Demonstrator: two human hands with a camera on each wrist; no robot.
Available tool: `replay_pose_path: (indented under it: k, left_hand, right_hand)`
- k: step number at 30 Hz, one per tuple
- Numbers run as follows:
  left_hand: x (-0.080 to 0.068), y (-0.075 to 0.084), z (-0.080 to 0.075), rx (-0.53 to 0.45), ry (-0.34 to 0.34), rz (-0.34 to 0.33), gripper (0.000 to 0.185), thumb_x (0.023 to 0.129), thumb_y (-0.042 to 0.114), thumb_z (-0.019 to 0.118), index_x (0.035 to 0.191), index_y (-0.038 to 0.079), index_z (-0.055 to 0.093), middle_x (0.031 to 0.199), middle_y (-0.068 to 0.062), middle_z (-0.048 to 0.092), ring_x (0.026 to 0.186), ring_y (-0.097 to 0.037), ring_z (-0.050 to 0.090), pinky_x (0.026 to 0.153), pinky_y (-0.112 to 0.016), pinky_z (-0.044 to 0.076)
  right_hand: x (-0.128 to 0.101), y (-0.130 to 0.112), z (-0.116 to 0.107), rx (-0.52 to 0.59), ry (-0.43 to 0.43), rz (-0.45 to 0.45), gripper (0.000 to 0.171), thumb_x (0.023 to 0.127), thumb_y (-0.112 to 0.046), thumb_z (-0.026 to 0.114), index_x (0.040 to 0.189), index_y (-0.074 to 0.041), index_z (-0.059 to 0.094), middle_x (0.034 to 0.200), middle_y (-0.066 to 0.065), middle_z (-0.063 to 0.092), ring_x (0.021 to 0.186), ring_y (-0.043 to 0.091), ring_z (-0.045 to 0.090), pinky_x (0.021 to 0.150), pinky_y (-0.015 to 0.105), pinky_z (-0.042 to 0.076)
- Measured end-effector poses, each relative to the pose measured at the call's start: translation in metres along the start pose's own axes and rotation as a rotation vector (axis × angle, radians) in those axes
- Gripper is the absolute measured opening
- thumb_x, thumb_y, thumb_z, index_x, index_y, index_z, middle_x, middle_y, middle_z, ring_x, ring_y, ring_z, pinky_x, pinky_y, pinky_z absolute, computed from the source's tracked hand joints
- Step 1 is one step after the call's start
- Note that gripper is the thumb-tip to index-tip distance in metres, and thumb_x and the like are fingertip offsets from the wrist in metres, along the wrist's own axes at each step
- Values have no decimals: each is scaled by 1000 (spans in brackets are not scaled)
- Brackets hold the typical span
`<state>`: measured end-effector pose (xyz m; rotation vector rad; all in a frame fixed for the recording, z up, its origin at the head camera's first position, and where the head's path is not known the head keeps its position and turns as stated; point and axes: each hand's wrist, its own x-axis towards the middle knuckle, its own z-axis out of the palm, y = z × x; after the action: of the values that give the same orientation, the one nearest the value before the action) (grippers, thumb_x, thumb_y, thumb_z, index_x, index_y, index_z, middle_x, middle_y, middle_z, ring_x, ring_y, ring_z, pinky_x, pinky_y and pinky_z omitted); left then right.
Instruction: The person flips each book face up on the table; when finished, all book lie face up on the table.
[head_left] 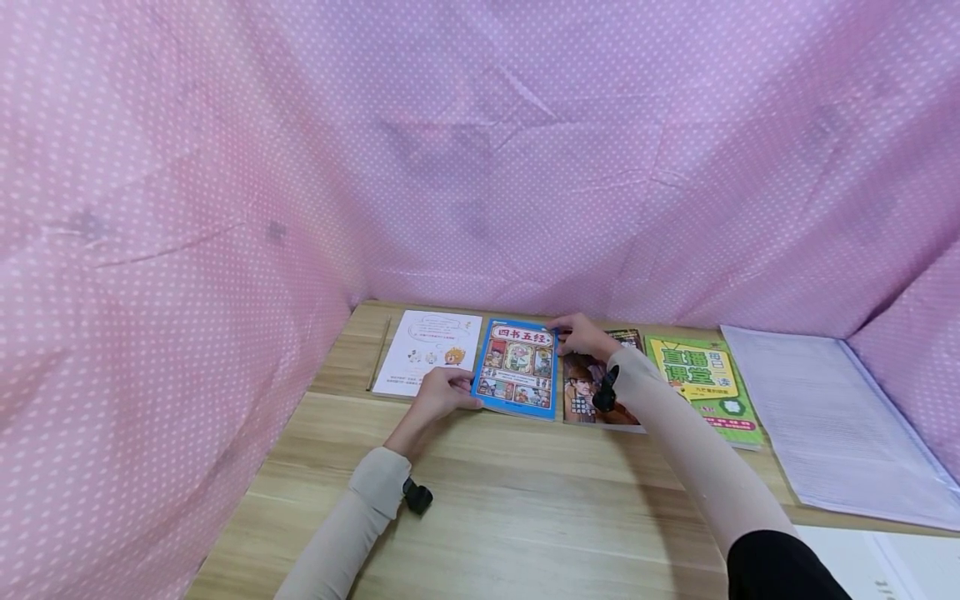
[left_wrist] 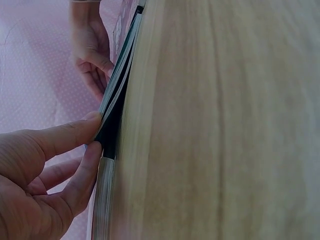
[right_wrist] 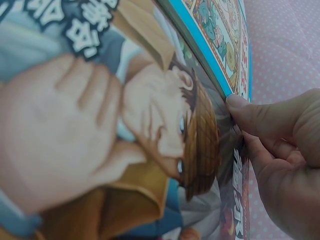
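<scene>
A blue-bordered comic book [head_left: 516,369] with framed cartoon pictures lies between a white book [head_left: 431,350] and a dark-covered book [head_left: 581,392]. At its lower left corner my left hand [head_left: 442,393] pinches the edge between thumb and fingers. The left wrist view shows the book's pages [left_wrist: 120,82] slightly parted and raised off the wood beside that hand [left_wrist: 45,175]. My right hand [head_left: 585,336] pinches the upper right corner of the blue book, reaching over the dark one. Close up, the right thumb [right_wrist: 240,101] sits on the blue edge, above the man in a hat [right_wrist: 200,145] on the dark cover.
A green and yellow book [head_left: 705,387] lies to the right of the dark one. Beyond it are a pale plastic sheet [head_left: 832,417] and a white open booklet [head_left: 885,558]. Pink dotted cloth [head_left: 480,167] hangs behind the wooden table [head_left: 510,500].
</scene>
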<state>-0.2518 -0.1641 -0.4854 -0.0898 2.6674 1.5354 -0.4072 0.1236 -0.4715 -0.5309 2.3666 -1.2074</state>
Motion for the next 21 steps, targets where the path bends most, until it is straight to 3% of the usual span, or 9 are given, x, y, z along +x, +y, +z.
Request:
replay_pose_path:
  k: [13,18,21]
  left_hand:
    - [-2,2,0,18,-10,4,53,71,5,91,121,-1,72,92,-7,71,81,-15,64,72,-24,54]
    - [-2,2,0,25,-3,20,53,71,5,91,120,-1,72,92,-8,71,80,-15,63,71,-24,53]
    - [-2,3,1,38,5,32,52,71,5,91,119,-2,72,91,-7,70,79,-14,63,71,-23,53]
  right_hand:
    - [-4,0,-1,11,-5,-10,60,92,10,65,149,0,49,162,27,31,147,44,35,114,51,42]
    - [-4,0,-1,4,1,-20,59,91,9,66,147,0,51,160,26,35,145,40,39,111,47,47]
    - [-4,0,0,-7,15,-31,58,91,9,67,146,0,52,141,24,51,121,33,55,94,34,52]
